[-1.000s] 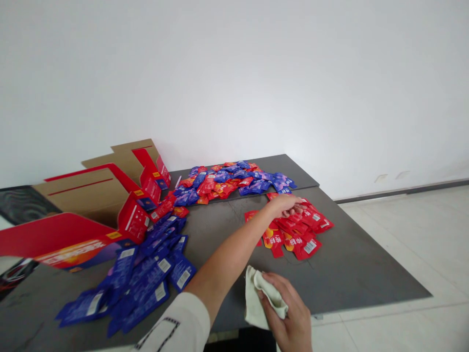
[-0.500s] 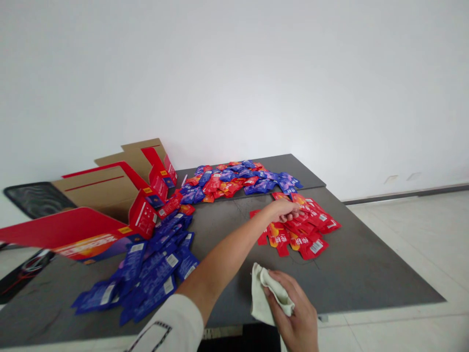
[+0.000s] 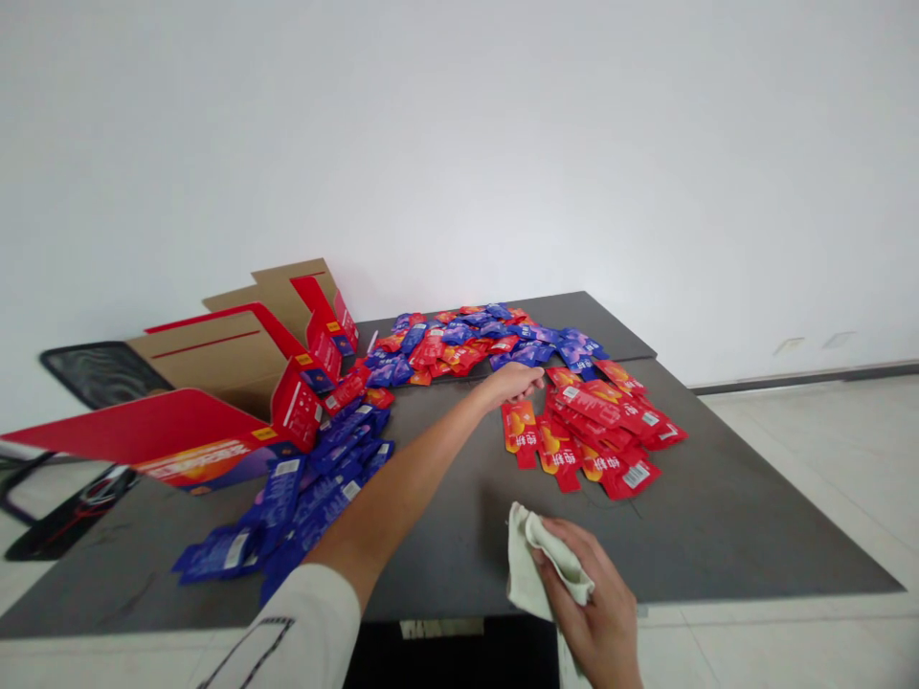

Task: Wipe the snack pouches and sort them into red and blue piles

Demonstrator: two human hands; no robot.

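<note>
My left hand [image 3: 512,384] reaches across the grey table, its fingers curled, with nothing showing in them. It sits just left of a spread of red sachets [image 3: 593,431] and just below a mixed pile of red and blue sachets [image 3: 466,344]. Its contact with either group is hidden. My right hand [image 3: 585,593] grips a folded off-white cloth [image 3: 535,565] near the table's front edge. A heap of blue sachets [image 3: 308,498] lies left of my left forearm, partly hidden by it.
Opened red-and-cardboard cartons [image 3: 222,373] stand at the table's left end and overhang it. A dark grey table top [image 3: 704,517] ends at a front edge and a right edge, with a tiled floor beyond. A white wall rises behind. A black object [image 3: 104,373] lies far left.
My left hand has drawn back left, off the red sachets, which now lie more spread out. The cloth in my right hand has barely moved. The whole view has shifted slightly.
</note>
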